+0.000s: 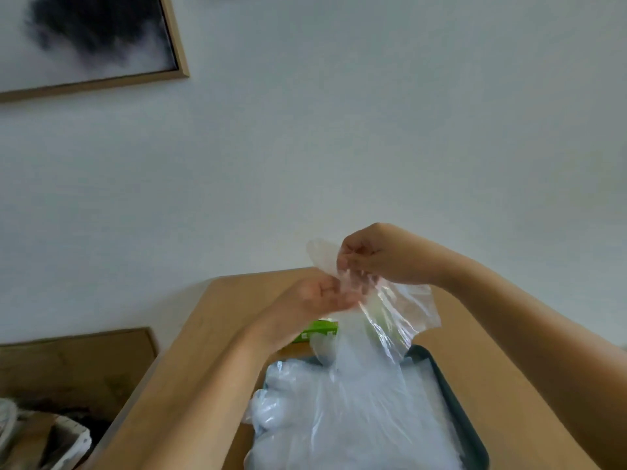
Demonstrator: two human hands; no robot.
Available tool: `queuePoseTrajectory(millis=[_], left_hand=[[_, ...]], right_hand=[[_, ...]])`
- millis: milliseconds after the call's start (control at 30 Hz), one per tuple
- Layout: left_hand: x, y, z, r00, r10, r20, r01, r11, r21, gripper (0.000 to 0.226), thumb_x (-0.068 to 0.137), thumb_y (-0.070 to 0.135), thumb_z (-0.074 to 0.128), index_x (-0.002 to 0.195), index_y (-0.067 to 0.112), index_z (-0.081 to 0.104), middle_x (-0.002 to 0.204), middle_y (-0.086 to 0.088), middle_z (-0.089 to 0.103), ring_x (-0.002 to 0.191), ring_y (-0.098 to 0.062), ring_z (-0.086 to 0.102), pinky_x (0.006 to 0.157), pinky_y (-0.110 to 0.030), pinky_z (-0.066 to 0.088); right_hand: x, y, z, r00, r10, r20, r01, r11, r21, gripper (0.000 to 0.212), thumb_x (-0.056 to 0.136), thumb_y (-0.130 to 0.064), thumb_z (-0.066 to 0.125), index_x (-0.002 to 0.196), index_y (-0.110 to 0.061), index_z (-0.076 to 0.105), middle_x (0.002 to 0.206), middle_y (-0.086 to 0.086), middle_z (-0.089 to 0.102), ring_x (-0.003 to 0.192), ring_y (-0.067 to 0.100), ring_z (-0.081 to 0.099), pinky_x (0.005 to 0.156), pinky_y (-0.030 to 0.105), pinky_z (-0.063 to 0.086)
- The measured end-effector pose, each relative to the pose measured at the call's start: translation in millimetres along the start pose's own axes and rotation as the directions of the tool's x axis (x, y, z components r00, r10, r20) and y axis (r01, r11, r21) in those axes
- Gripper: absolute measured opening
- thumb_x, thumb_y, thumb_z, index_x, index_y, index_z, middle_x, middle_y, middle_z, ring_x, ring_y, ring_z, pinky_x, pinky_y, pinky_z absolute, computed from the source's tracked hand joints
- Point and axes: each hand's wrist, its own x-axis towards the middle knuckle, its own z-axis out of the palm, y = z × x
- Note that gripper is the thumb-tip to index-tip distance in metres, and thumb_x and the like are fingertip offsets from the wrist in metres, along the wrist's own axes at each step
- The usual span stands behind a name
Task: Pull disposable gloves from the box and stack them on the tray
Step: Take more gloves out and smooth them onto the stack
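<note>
A light wooden table (pixel 210 334) pushed against a pale wall (pixel 373 130) serves as the workplace for a glove-sorting job. Nearest the onlooker, a dark tray (pixel 454 395) holds a loose stack of gloves (pixel 356 418), thin clear plastic film heaped across most of it and spilling over the left rim.

Above the tray's far end, a person holds one more glove (pixel 397 313) in the air. The right hand (pixel 380 256) pinches its upper edge between thumb and fingertips. The left hand (pixel 315 296), palm turned up with fingers curled, meets the film just below and appears to pinch it too. The sheet hangs crumpled, and its lower part drapes down toward the pile.

Behind the hands, a green box (pixel 320 330) lies on the table, mostly hidden by the left wrist. A framed picture (pixel 95 39) hangs high on the wall beyond.

The step in hand looks like spreading the glove before laying it down. The risks lie in the material. Film this light clings to skin and to itself, so it could fold or stay stuck to a fingertip on release. The trailing end could also drag the top gloves out of place. The overhang at the left rim could slide off if the pile is nudged.
</note>
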Motion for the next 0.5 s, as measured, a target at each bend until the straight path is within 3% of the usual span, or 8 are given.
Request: queuePoseTrajectory(millis=[100,200,300,333,400,467,500], left_hand=[[-10,4,17,0.994,-0.083,-0.065,0.08,0.996,-0.042,0.012,0.088,0.016,0.067,0.096,0.008,0.072,0.084,-0.006,0.071,0.083,-0.017,0.066,0.087,-0.032,0.052],[-24,7,19,0.987,-0.114,-0.116,0.104,0.99,-0.095,0.008,0.089,0.012,0.064,0.089,0.011,0.072,0.076,-0.005,0.068,0.069,-0.013,0.065,0.072,-0.027,0.056],[-40,13,10,0.983,-0.156,-0.102,0.144,0.983,-0.117,0.01,0.09,0.012,0.062,0.088,0.005,0.069,0.064,-0.002,0.066,0.053,-0.009,0.059,0.049,-0.017,0.045],[-44,15,7,0.983,-0.169,-0.078,0.159,0.98,-0.117,0.014,0.091,0.011,0.06,0.092,-0.001,0.068,0.061,-0.005,0.065,0.049,-0.01,0.056,0.045,-0.016,0.042],[-50,13,3,0.979,-0.198,-0.048,0.193,0.977,-0.093,0.025,0.092,0.009,0.057,0.099,-0.015,0.062,0.057,-0.009,0.062,0.047,-0.013,0.054,0.047,-0.016,0.041],[-54,9,-2,0.967,-0.253,-0.033,0.25,0.966,-0.069,0.022,0.093,0.005,0.055,0.098,-0.015,0.061,0.057,-0.007,0.061,0.046,-0.014,0.053,0.049,-0.019,0.044],[-55,6,-5,0.956,-0.293,-0.026,0.292,0.955,-0.06,0.016,0.093,0.004,0.054,0.094,-0.01,0.062,0.059,-0.006,0.06,0.045,-0.013,0.053,0.048,-0.02,0.044]], right_hand=[[-17,2,2,0.998,0.056,0.007,-0.056,0.997,0.06,0.009,0.091,-0.028,0.063,0.095,-0.02,0.065,0.076,0.0,0.073,0.064,0.014,0.068,0.066,0.024,0.055],[-39,16,1,0.973,0.225,0.049,-0.229,0.92,0.318,0.037,0.078,-0.028,0.077,0.11,-0.022,0.06,0.089,0.002,0.073,0.077,0.014,0.071,0.079,0.026,0.057],[-62,28,10,0.945,0.278,0.173,-0.327,0.841,0.431,0.022,0.082,-0.017,0.073,0.102,-0.014,0.068,0.092,0.005,0.073,0.084,0.014,0.069,0.089,0.029,0.054],[-68,30,17,0.944,0.262,0.199,-0.326,0.824,0.463,0.012,0.086,-0.016,0.069,0.096,-0.01,0.07,0.09,0.006,0.072,0.083,0.014,0.067,0.088,0.028,0.054],[-74,28,32,0.945,0.253,0.205,-0.326,0.739,0.59,0.015,0.093,-0.013,0.059,0.085,-0.004,0.067,0.082,0.007,0.069,0.076,0.014,0.065,0.075,0.024,0.055],[-77,24,46,0.942,0.298,0.156,-0.321,0.652,0.687,0.023,0.098,-0.01,0.05,0.077,-0.004,0.058,0.065,0.005,0.064,0.06,0.012,0.061,0.057,0.02,0.05],[-76,26,54,0.936,0.335,0.11,-0.315,0.657,0.685,0.025,0.099,-0.01,0.048,0.075,-0.005,0.054,0.058,0.003,0.06,0.052,0.012,0.058,0.052,0.021,0.047]])
